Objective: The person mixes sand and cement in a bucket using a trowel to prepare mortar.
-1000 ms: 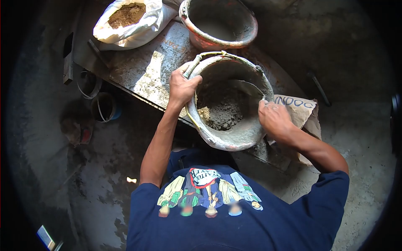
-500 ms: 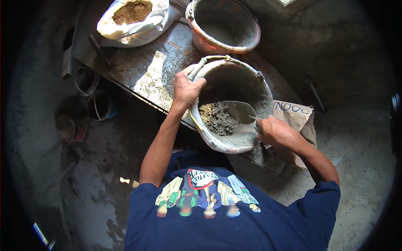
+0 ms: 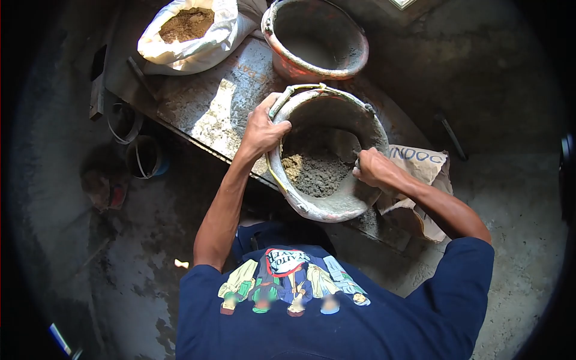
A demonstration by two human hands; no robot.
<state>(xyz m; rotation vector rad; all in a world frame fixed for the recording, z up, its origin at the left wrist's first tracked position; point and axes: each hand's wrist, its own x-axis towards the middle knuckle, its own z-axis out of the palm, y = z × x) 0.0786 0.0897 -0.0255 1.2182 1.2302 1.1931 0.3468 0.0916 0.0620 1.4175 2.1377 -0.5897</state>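
A mortar-smeared bucket tilts toward me at the centre of the head view, its handle lying along the far rim. My left hand is closed over the left part of that rim, beside the handle. Inside the bucket lies crumbly grey mortar mix, with a tan sandy patch at its left. My right hand, over the bucket's right side, is wrapped round the grip of a trowel. The trowel's blade is inside the bucket, partly in shadow at the back of the mix.
Behind stands a second, reddish bucket on a stained board. A white sack of sand is at the upper left. Right of my bucket lies a torn paper bag. Small pails stand on the floor at left.
My right hand and the trowel have moved left and farther away, the blade shifting to the back of the mix. The mix looks turned over. My left hand keeps its hold on the rim.
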